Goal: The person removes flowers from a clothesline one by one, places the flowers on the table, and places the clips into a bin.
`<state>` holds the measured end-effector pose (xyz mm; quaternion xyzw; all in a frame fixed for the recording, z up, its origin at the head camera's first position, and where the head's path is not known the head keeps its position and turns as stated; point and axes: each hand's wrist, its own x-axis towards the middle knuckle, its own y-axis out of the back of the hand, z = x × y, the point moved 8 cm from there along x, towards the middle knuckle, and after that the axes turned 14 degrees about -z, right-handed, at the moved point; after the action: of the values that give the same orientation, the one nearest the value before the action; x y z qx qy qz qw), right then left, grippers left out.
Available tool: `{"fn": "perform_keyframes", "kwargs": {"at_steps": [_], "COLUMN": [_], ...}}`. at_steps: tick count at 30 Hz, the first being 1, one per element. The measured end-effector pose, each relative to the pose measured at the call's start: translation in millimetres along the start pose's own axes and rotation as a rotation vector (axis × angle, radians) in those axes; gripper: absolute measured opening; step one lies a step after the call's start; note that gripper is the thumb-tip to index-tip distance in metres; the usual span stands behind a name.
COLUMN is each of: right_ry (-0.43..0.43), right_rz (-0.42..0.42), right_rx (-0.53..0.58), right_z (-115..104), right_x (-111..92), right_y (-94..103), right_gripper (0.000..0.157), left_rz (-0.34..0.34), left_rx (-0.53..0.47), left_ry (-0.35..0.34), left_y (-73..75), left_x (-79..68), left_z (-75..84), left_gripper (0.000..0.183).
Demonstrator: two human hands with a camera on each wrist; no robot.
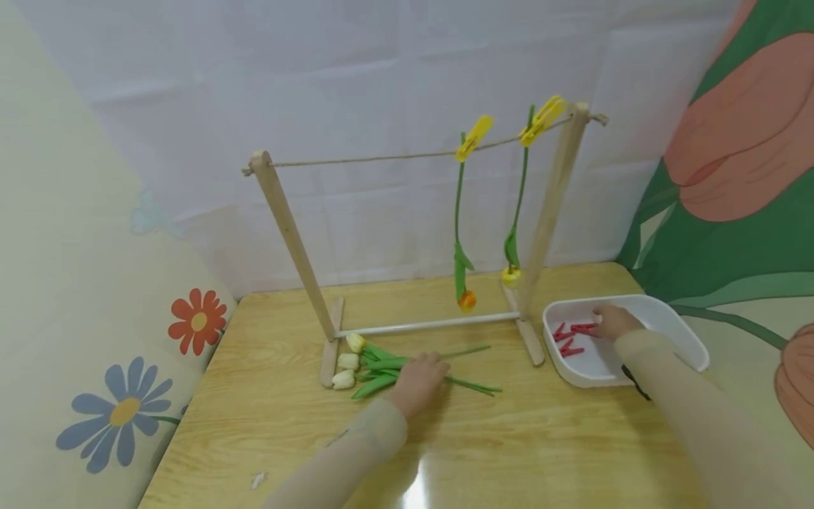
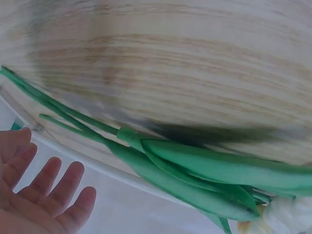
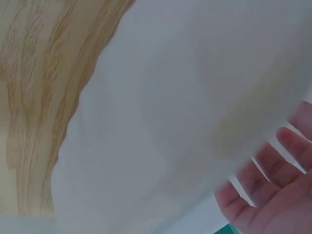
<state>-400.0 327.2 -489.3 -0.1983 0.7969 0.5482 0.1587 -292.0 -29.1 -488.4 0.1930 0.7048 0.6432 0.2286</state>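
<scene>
My left hand (image 1: 421, 382) is over the stems of a bunch of artificial tulips (image 1: 381, 367) with pale heads, lying on the table. In the left wrist view, the fingers (image 2: 73, 180) of that hand are spread beside the green stems (image 2: 92, 134). Inside a white plastic basin (image 1: 674, 318) at the right, my right hand (image 1: 617, 323) reaches down beside several red clothespins (image 1: 570, 349). The right wrist view shows this hand's fingers (image 3: 278, 165) extended and apart along the white basin wall (image 3: 146, 122), with no clothespin among them.
A wooden frame (image 1: 289, 240) stands behind the bunch, with a twine line (image 1: 369, 160) strung across its top. Two yellow clothespins (image 1: 473, 138) clip an orange tulip (image 1: 467, 300) and a yellow tulip (image 1: 511, 276) head-down to the twine. Behind hangs a white cloth (image 1: 356, 85).
</scene>
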Motion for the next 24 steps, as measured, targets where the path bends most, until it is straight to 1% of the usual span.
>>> {"fn": "perform_keyframes", "kwargs": {"at_steps": [2,7,12,14,17,20,24], "right_ry": [0.021,0.063,0.113,0.132,0.163,0.199,0.272], "right_rz": [0.012,0.053,0.086,0.106,0.146,0.201,0.282], "right_rx": [-0.014,-0.028,0.015,0.017,0.009,0.015,0.066], "right_z": [-3,-19,-44,-56,-72,-85,-100], "right_x": [-6,-24,-44,-52,-62,-73,-90], "right_y": [2.5,15.1,27.4,31.1,36.8,43.7,52.6], "right_gripper": [0.052,0.044,0.041,0.04,0.04,0.039,0.036], "left_rz": [0.044,0.13,0.214,0.239,0.263,0.273,0.271], "left_rx": [-0.007,-0.075,-0.185,-0.24,-0.315,-0.369,-0.455], "left_ry": [-0.009,-0.029,-0.059,-0.058,-0.043,-0.037,-0.043], "left_y": [8.2,26.9,42.8,49.1,59.4,70.1,81.2], "left_x": [-3.6,-9.4,-15.8,-19.3,-22.5,-23.2,-22.5], "left_z": [0.5,-4.6,-13.0,-17.2,-24.3,-29.6,-34.2], "left_gripper": [0.022,0.024,0.026,0.029,0.031,0.031,0.032]}}
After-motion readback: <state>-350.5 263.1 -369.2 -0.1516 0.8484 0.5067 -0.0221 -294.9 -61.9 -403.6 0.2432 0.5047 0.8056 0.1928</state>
